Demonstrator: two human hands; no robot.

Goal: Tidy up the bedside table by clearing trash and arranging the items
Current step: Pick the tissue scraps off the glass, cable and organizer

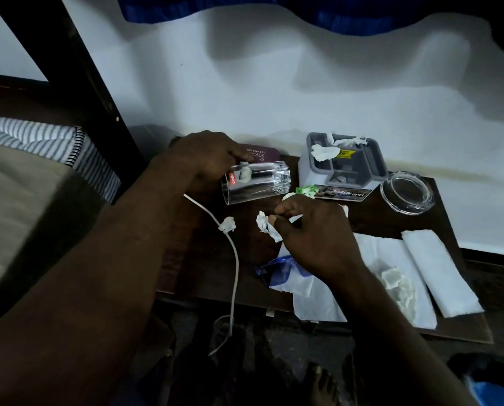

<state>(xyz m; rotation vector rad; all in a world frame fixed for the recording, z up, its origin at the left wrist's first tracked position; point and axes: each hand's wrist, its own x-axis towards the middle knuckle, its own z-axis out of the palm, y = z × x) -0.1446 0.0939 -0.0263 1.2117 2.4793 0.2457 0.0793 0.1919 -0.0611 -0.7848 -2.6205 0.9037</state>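
Currently, your left hand (212, 159) sits at upper centre of the frame, fingers curled round the mouth end of a clear drinking glass (256, 181). The glass is tipped on its side, thick base pointing right. A small wad of white tissue (244, 174) sits inside it, beside a red label. Whether the glass rests on the dark wooden bedside table (203, 259) cannot be told.

Your right hand (312, 230) is at frame centre, just below the glass. Its thumb and fingertips pinch a crumpled white tissue scrap (266, 225), and the other fingers are curled inward.

Left of that hand, a thin white cable (235, 265) runs down the table and over its front edge. A second tissue scrap (227, 224) lies on the cable.

Below the right hand lie blue-tinted plastic glasses (283, 269) on a white plastic sheet (318, 300).

At upper right stands a grey compartment organiser box (359, 164) holding more tissue scraps (324, 152). Right of it is a round clear glass dish (407, 196). A folded white paper napkin (441, 273) lies at the right edge of the table.
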